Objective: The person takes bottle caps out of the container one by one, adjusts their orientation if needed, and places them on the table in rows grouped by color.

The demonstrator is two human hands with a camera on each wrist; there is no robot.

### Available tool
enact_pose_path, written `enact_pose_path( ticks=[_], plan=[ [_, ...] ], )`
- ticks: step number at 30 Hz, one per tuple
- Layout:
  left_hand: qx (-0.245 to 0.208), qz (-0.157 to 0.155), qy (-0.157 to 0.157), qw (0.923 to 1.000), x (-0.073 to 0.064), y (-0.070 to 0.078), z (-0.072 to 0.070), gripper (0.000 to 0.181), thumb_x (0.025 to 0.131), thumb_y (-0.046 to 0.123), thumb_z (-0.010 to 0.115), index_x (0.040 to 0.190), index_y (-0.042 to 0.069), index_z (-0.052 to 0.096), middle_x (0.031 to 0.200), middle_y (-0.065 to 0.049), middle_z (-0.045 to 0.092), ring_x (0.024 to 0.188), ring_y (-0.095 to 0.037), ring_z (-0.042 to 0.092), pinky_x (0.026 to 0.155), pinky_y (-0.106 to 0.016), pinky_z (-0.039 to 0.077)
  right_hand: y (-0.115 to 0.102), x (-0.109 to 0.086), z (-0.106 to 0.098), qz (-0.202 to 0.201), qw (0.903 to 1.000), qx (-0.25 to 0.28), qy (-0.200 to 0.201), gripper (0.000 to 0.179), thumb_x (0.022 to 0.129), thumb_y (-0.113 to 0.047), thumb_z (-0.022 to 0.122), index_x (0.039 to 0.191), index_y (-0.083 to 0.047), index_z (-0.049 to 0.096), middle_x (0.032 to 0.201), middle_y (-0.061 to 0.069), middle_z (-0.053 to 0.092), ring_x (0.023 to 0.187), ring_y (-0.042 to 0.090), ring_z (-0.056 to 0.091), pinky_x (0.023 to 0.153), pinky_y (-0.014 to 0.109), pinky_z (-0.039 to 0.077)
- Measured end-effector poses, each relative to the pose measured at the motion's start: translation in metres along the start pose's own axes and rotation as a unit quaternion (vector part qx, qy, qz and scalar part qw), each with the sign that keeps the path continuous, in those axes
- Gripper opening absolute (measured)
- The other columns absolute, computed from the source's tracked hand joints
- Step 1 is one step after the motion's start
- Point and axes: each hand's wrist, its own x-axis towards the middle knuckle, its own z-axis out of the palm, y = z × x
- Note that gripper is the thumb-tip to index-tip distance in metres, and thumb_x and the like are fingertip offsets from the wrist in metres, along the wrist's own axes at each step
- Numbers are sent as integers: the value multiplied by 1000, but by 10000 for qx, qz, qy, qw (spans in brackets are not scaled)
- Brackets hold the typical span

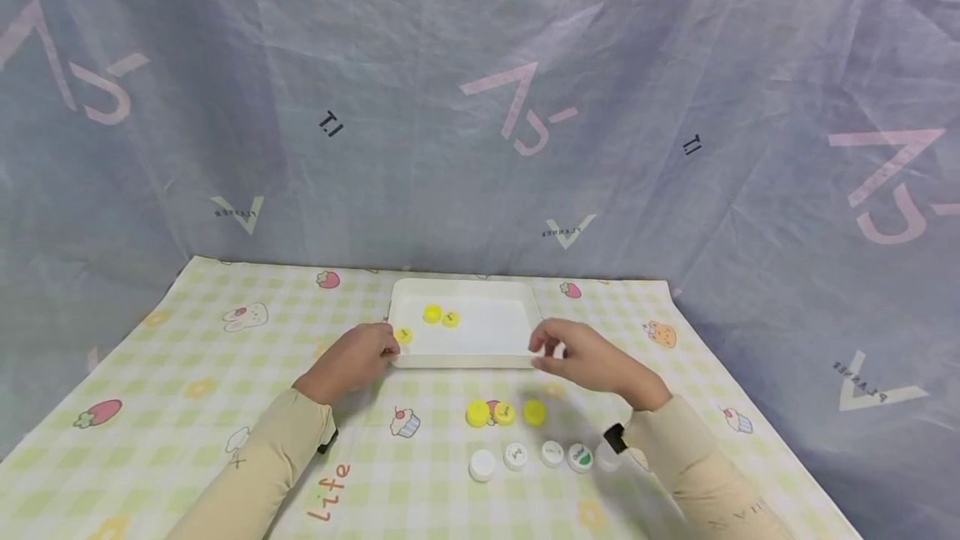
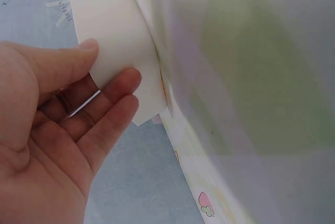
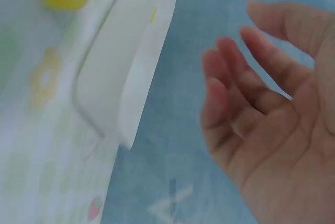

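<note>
A shallow white tray (image 1: 465, 362) stands toward the back of the table, with three yellow bottle caps (image 1: 432, 313) in its left part. My left hand (image 1: 356, 363) pinches the tray's left front corner; in the left wrist view the thumb (image 2: 68, 67) lies against the white wall and some fingers pass behind it. Close by the right front corner is my right hand (image 1: 592, 359), its fingers loosely bent. The right wrist view has that hand (image 3: 277, 93) apart from the tray wall (image 3: 112, 62), with nothing in it.
In front of the tray, three yellow caps (image 1: 504, 414) form a row on the checked tablecloth (image 1: 247, 390). Nearer lies a row of several white caps (image 1: 515, 456), one with a green patch (image 1: 581, 457). A grey-blue curtain (image 1: 420, 148) hangs behind the table.
</note>
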Motion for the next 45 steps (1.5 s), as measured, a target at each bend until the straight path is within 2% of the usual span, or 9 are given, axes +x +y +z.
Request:
enact_pose_path(
  ticks=[4, 8, 14, 20, 26, 32, 39, 45],
  plan=[
    [-27, -106, -5, 9999, 0, -2, 0, 27, 92, 3, 68, 68, 16, 65, 68, 7, 43, 61, -9, 34, 63, -28, 36, -13, 36, 5, -183, 9992, -259, 239, 13, 93, -15, 71, 104, -17, 64, 100, -4, 63, 87, 12, 59, 73, 29, 51],
    [-87, -61, 45, 9999, 0, -2, 0, 27, 92, 2, 68, 68, 16, 66, 68, 8, 43, 61, -8, 34, 63, -28, 36, -23, 72, 12, -258, 9977, -586, 219, 15, 92, -15, 71, 106, -13, 64, 103, -3, 63, 90, 13, 61, 80, 30, 51],
    [-33, 87, 87, 9999, 1, -1, 0, 29, 93, 2, 66, 66, 15, 66, 65, 7, 41, 60, -8, 30, 62, -27, 35, -33, 120, 22, 184, 9972, -718, 28, 15, 92, -13, 71, 105, -12, 65, 101, -1, 64, 87, 13, 61, 78, 31, 52],
    [158, 140, 55, 9998, 0, 0, -1, 24, 92, 5, 69, 71, 16, 68, 68, 9, 43, 61, -8, 36, 62, -27, 37, -23, 154, 39, 429, 9914, -1223, -185, 18, 93, -13, 70, 110, -10, 68, 109, 5, 67, 94, 17, 62, 84, 34, 51],
    [80, 114, -13, 9999, 2, 0, 0, 27, 94, 5, 67, 68, 14, 66, 66, 7, 42, 60, -8, 34, 62, -27, 36, -8, 176, 56, 903, 9861, -1321, -455, 26, 90, -9, 70, 116, -7, 69, 113, 5, 67, 107, 21, 62, 92, 37, 50],
    [61, 79, -41, 9999, 3, -3, 2, 28, 94, 4, 66, 68, 14, 66, 66, 7, 41, 60, -8, 34, 62, -27, 35, 6, 191, 70, 1165, 9791, -1501, -730, 27, 89, -7, 70, 116, -9, 70, 115, 4, 68, 109, 20, 61, 94, 35, 49],
    [77, 87, -68, 9999, 1, -3, 3, 22, 94, 5, 67, 75, 14, 70, 69, 8, 46, 61, -8, 38, 63, -27, 38, 19, 192, 84, 1534, 9675, -1693, -1082, 27, 93, -12, 67, 120, -11, 69, 121, 2, 67, 111, 18, 60, 97, 34, 48],
    [5, 60, -24, 10000, 2, -2, 1, 28, 94, 2, 65, 68, 14, 66, 67, 7, 44, 60, -9, 35, 61, -27, 36, 22, 190, 89, 1438, 9657, -1867, -1091, 28, 94, -12, 68, 122, -10, 68, 122, 3, 67, 112, 18, 60, 98, 33, 47]
  ],
)
